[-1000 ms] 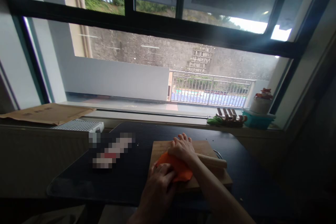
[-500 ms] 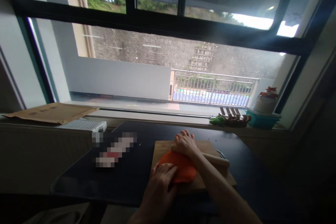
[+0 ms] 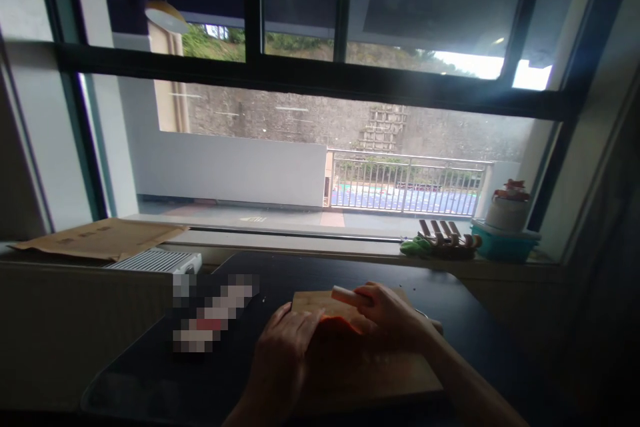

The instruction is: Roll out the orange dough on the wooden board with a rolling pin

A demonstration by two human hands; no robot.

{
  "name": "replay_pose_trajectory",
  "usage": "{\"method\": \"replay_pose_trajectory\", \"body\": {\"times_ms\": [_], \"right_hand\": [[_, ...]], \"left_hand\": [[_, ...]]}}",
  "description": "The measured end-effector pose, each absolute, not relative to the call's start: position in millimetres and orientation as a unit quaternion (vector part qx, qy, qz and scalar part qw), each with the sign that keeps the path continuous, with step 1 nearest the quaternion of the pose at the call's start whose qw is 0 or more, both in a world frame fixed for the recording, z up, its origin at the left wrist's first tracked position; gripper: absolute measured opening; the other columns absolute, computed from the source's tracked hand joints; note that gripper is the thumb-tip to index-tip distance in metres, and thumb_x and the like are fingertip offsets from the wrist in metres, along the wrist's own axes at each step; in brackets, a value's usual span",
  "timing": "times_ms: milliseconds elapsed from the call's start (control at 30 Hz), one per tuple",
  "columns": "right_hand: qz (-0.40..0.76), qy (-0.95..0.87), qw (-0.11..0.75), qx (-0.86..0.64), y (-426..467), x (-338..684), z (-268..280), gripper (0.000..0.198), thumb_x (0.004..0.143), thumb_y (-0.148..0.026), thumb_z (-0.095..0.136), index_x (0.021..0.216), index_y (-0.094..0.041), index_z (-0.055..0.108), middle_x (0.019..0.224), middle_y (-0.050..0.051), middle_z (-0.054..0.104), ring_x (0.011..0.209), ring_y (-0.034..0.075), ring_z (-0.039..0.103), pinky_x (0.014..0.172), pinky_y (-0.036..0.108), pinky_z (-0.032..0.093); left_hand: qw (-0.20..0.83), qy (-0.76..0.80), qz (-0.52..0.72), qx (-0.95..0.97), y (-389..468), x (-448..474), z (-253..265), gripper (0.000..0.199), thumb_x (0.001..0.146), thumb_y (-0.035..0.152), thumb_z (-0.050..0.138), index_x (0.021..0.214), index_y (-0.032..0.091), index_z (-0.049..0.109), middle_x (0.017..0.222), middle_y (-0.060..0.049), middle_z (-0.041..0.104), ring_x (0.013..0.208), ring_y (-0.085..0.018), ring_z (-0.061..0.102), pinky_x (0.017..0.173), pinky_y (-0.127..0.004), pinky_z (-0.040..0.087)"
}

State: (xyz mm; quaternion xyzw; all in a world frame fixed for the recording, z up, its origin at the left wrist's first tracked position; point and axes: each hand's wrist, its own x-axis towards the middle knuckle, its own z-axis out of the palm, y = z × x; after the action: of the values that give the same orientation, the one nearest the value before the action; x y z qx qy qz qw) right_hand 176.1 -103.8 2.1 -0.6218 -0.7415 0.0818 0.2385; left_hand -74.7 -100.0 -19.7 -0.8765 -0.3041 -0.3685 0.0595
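A flattened orange sheet of dough or clay (image 3: pixel 341 325) lies over a wooden board (image 3: pixel 375 383), its near part in shadow and partly hidden by my hands. My left hand (image 3: pixel 285 347) is curled at the sheet's left side, fingers together; its grip there is partly hidden. My right hand (image 3: pixel 390 312) is closed around a pale wooden rolling pin (image 3: pixel 345 295), which slants across the right part of the board. One end of the pin sticks out past my fingers, and the other shows beyond my wrist.
The board rests on a dark table (image 3: pixel 200 373). A blurred-out item (image 3: pixel 220 313) lies to the left. On the sill stand a teal box (image 3: pixel 505 240), a brown rack-like object (image 3: pixel 450 240) and a green item (image 3: pixel 417 245). A brown envelope (image 3: pixel 100 237) lies at far left.
My right hand has gone from lying spread over the rolling pin to gripping it. My left hand has shifted to the sheet's left side. The view has tilted up slightly.
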Motion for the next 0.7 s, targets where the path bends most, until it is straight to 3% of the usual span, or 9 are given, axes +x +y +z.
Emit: {"method": "replay_pose_trajectory", "body": {"times_ms": [133, 233, 300, 367, 467, 600, 700], "right_hand": [[0.045, -0.728, 0.315, -0.607, -97, 176, 6, 0.022, 0.079, -0.017, 0.055, 0.097, -0.019, 0.069, 0.085, 0.000, 0.061, 0.073, 0.012, 0.052, 0.066, 0.024, 0.036], [0.094, -0.765, 0.268, -0.577, -105, 163, 0, 0.016, 0.080, -0.019, 0.055, 0.086, -0.019, 0.070, 0.083, -0.001, 0.062, 0.069, 0.011, 0.052, 0.065, 0.023, 0.037], [0.127, -0.780, 0.235, -0.566, -110, 149, -7, 0.017, 0.084, -0.024, 0.054, 0.086, -0.021, 0.071, 0.086, 0.000, 0.064, 0.074, 0.013, 0.056, 0.070, 0.024, 0.040], [0.101, -0.758, 0.234, -0.601, -104, 134, -13, 0.024, 0.090, -0.033, 0.050, 0.098, -0.022, 0.070, 0.102, 0.004, 0.065, 0.091, 0.018, 0.058, 0.083, 0.029, 0.041], [-0.006, -0.695, 0.223, -0.683, -77, 118, -15, 0.034, 0.096, -0.041, 0.041, 0.114, -0.024, 0.064, 0.125, 0.010, 0.058, 0.115, 0.026, 0.050, 0.100, 0.043, 0.033], [-0.021, -0.658, 0.178, -0.732, -49, 114, -11, 0.039, 0.099, -0.042, 0.034, 0.120, -0.021, 0.060, 0.133, 0.015, 0.053, 0.125, 0.029, 0.044, 0.103, 0.049, 0.028], [-0.022, -0.674, 0.168, -0.719, -60, 109, -17, 0.040, 0.099, -0.043, 0.033, 0.122, -0.023, 0.060, 0.134, 0.012, 0.053, 0.128, 0.027, 0.041, 0.105, 0.047, 0.028]], "left_hand": [[0.176, -0.297, -0.385, -0.856, -105, -63, -38, 0.035, 0.081, 0.003, 0.043, 0.101, 0.022, 0.066, 0.086, -0.003, 0.070, 0.081, -0.023, 0.067, 0.090, -0.048, 0.050], [0.136, -0.286, -0.337, -0.887, -115, -50, -58, 0.018, 0.082, 0.013, 0.051, 0.082, 0.025, 0.065, 0.079, -0.001, 0.066, 0.076, -0.022, 0.064, 0.082, -0.042, 0.052], [0.095, -0.288, -0.326, -0.895, -119, -45, -65, 0.009, 0.082, 0.022, 0.057, 0.083, 0.025, 0.065, 0.083, -0.003, 0.065, 0.079, -0.023, 0.063, 0.077, -0.039, 0.053], [0.056, -0.296, -0.324, -0.897, -122, -44, -66, 0.011, 0.082, 0.025, 0.059, 0.091, 0.024, 0.066, 0.093, -0.005, 0.066, 0.088, -0.024, 0.063, 0.079, -0.037, 0.052], [0.020, -0.314, -0.327, -0.891, -124, -45, -60, 0.014, 0.084, 0.024, 0.057, 0.094, 0.023, 0.066, 0.100, -0.007, 0.065, 0.094, -0.025, 0.062, 0.085, -0.040, 0.051], [-0.003, -0.331, -0.328, -0.885, -127, -46, -56, 0.014, 0.083, 0.022, 0.058, 0.094, 0.023, 0.067, 0.104, -0.007, 0.065, 0.096, -0.027, 0.061, 0.086, -0.043, 0.050], [-0.014, -0.322, -0.335, -0.885, -127, -45, -59, 0.014, 0.083, 0.022, 0.059, 0.094, 0.024, 0.067, 0.102, -0.006, 0.065, 0.095, -0.026, 0.060, 0.086, -0.043, 0.049]]}}
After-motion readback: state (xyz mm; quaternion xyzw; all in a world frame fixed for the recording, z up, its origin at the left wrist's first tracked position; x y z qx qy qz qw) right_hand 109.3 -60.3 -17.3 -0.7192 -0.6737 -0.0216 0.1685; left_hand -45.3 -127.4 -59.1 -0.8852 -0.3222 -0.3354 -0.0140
